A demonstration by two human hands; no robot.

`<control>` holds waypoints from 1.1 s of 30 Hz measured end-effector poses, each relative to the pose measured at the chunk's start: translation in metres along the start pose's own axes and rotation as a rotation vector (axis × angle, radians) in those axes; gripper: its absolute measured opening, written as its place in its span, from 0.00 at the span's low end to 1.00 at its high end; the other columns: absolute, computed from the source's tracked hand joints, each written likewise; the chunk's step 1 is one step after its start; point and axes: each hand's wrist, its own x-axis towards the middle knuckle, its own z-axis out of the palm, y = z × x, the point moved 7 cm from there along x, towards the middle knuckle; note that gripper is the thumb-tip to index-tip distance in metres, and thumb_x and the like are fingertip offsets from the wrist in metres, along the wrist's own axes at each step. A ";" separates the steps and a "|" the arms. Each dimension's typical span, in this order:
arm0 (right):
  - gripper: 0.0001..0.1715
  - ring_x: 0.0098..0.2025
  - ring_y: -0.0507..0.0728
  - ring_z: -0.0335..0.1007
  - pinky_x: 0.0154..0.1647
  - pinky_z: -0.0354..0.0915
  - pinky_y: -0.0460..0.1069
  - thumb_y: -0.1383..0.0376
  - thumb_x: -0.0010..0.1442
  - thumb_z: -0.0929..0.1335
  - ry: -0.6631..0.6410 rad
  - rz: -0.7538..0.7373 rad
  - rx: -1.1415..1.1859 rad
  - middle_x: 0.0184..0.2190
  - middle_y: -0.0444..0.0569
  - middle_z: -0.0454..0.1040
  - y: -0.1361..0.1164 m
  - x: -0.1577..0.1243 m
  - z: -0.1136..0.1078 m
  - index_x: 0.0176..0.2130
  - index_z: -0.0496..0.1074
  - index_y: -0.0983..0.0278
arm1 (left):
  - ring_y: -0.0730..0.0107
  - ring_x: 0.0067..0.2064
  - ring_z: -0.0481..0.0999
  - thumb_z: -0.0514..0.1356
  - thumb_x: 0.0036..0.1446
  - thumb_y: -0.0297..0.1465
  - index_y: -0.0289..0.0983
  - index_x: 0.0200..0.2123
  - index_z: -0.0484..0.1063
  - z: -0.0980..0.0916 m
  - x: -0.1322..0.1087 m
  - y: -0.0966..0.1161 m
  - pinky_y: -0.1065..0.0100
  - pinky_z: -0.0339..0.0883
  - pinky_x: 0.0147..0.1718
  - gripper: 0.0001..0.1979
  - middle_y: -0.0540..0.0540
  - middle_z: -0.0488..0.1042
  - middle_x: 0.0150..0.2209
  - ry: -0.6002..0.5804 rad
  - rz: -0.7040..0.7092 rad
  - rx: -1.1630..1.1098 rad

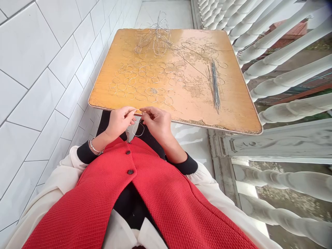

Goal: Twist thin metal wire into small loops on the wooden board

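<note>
My left hand (119, 121) and my right hand (156, 121) meet just below the near edge of a worn wooden table (233, 114). Both pinch a thin wire ring (138, 128) between fingertips; its loop hangs down between the hands. On the tabletop lie several finished wire rings (141, 81) in rows. A bundle of straight wire pieces (214, 84) lies to the right of them. A tangle of loose wire (155, 38) sits at the far edge.
A white tiled wall (38, 86) runs along the left. A white balustrade (285, 52) borders the table's right side, with ground and brick beyond. My red vest and cream sleeves fill the bottom of the view.
</note>
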 end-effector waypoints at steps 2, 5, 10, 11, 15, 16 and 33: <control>0.14 0.31 0.55 0.75 0.35 0.68 0.50 0.65 0.60 0.64 0.011 -0.051 -0.081 0.29 0.49 0.79 -0.005 -0.001 -0.001 0.39 0.79 0.65 | 0.79 0.24 0.76 0.58 0.62 0.29 0.34 0.38 0.77 0.002 -0.001 -0.002 0.79 0.70 0.24 0.07 0.51 0.77 0.24 0.001 -0.003 -0.001; 0.15 0.36 0.57 0.77 0.38 0.69 0.50 0.65 0.61 0.63 -0.010 -0.100 -0.129 0.32 0.51 0.80 -0.012 -0.002 -0.002 0.39 0.79 0.64 | 0.79 0.23 0.76 0.59 0.62 0.29 0.34 0.37 0.76 0.004 -0.002 -0.004 0.79 0.69 0.23 0.07 0.51 0.77 0.24 0.006 -0.024 -0.007; 0.14 0.33 0.57 0.76 0.34 0.68 0.50 0.64 0.60 0.65 -0.061 -0.043 -0.060 0.30 0.50 0.80 -0.008 -0.001 0.000 0.39 0.80 0.63 | 0.78 0.24 0.76 0.59 0.63 0.31 0.34 0.37 0.76 0.006 -0.002 -0.005 0.79 0.69 0.23 0.07 0.50 0.77 0.24 -0.037 -0.078 -0.087; 0.13 0.31 0.56 0.75 0.32 0.67 0.49 0.64 0.60 0.65 -0.055 -0.018 -0.040 0.29 0.50 0.79 -0.006 -0.001 0.000 0.38 0.79 0.63 | 0.78 0.24 0.77 0.59 0.63 0.31 0.34 0.37 0.76 0.007 -0.003 -0.007 0.79 0.68 0.23 0.08 0.49 0.77 0.25 -0.061 -0.106 -0.117; 0.13 0.25 0.53 0.70 0.28 0.64 0.48 0.60 0.59 0.67 0.009 0.053 0.005 0.24 0.46 0.75 0.002 -0.001 -0.003 0.37 0.78 0.64 | 0.78 0.25 0.78 0.59 0.64 0.35 0.33 0.38 0.77 0.012 -0.007 -0.011 0.79 0.69 0.24 0.11 0.48 0.78 0.26 -0.161 -0.196 -0.213; 0.13 0.24 0.53 0.69 0.27 0.63 0.48 0.59 0.58 0.67 0.017 0.064 0.014 0.23 0.45 0.74 0.003 -0.001 -0.003 0.37 0.78 0.64 | 0.77 0.25 0.78 0.59 0.64 0.35 0.33 0.39 0.77 0.013 -0.009 -0.012 0.79 0.69 0.24 0.11 0.48 0.78 0.26 -0.178 -0.213 -0.228; 0.10 0.24 0.53 0.66 0.31 0.63 0.50 0.61 0.60 0.66 0.147 0.034 -0.070 0.22 0.44 0.72 0.003 0.000 -0.009 0.36 0.76 0.62 | 0.78 0.24 0.77 0.66 0.55 0.29 0.32 0.37 0.76 0.023 -0.020 -0.010 0.76 0.67 0.26 0.07 0.47 0.79 0.26 -0.313 -0.352 -0.403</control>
